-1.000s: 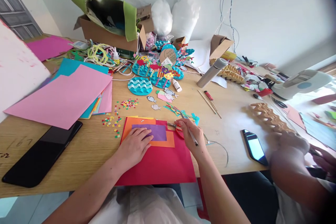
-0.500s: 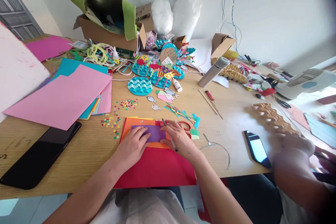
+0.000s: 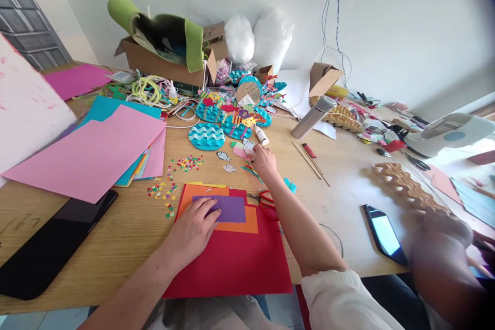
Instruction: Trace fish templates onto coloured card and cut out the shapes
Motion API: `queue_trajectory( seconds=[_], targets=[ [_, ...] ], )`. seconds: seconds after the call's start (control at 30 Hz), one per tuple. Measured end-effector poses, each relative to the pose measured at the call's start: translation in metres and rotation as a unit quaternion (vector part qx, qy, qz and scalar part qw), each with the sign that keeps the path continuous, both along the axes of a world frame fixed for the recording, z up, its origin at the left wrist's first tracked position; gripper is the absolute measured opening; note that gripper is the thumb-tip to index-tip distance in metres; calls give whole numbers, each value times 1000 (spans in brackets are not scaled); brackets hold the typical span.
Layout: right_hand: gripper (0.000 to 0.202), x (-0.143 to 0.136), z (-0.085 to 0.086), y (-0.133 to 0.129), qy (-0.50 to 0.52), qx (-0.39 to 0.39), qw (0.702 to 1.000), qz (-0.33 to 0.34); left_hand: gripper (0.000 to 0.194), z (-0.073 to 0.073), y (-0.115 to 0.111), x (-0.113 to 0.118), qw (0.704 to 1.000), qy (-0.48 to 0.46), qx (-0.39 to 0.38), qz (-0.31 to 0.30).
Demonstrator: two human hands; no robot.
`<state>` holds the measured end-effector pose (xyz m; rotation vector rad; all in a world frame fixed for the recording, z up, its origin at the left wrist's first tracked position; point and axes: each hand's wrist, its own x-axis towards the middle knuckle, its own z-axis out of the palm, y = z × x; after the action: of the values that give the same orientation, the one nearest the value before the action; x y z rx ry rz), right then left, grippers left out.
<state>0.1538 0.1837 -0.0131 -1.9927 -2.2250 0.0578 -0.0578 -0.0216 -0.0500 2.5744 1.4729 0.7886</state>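
Note:
My left hand (image 3: 199,224) lies flat with fingers stretched over a purple paper rectangle (image 3: 232,210). Under that are an orange sheet (image 3: 240,227) and a larger red sheet (image 3: 232,268). My right hand (image 3: 264,161) is stretched forward, fingers closed, at a grey paper fish (image 3: 248,146) beside pink and green scraps (image 3: 240,150). A dark end shows by its fingers, seemingly the pen; most of it is hidden. Two more fish cutouts, one grey (image 3: 223,156) and one pale (image 3: 229,168), lie to the left. Red-handled scissors (image 3: 266,205) rest on the red sheet's edge.
Paper dots (image 3: 164,189) lie left of the sheets, near a large black phone (image 3: 58,247) and pink paper (image 3: 88,149). Behind are blue wavy discs (image 3: 206,136), a glue bottle (image 3: 261,135) and a flask (image 3: 314,117). Another person's arm (image 3: 441,252) is right, by a lit phone (image 3: 384,234).
My right hand has left the purple paper, moving forward to the fish cutouts and uncovering the scissors. My left hand stays on the purple paper. The view has tilted up slightly.

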Motion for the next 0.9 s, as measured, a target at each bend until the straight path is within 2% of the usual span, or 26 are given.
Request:
queue_trajectory(
  seconds=[0.1,0.33,0.47,0.63,0.73,0.83,0.9],
  targets=[
    [24,-2,-3,1,-6,-7,1000,-24,26,1,0,1,1000,4,-5,3],
    [33,-4,4,0,24,-10,998,-51,26,1,0,1,1000,1,-17,3],
    [36,2,2,0,76,2,996,-46,27,0,0,0,1000,-20,-17,5],
    [27,19,6,9,189,10,981,-32,27,-1,0,-1,1000,-20,-7,3],
    [26,30,18,0,259,8,966,-16,27,-2,0,0,1000,-9,2,2],
    [29,34,26,-31,341,-21,939,29,26,-1,0,1,1000,7,0,-1],
    [30,31,26,-60,466,-98,873,108,27,0,0,1,1000,15,-4,-4]
  ],
)
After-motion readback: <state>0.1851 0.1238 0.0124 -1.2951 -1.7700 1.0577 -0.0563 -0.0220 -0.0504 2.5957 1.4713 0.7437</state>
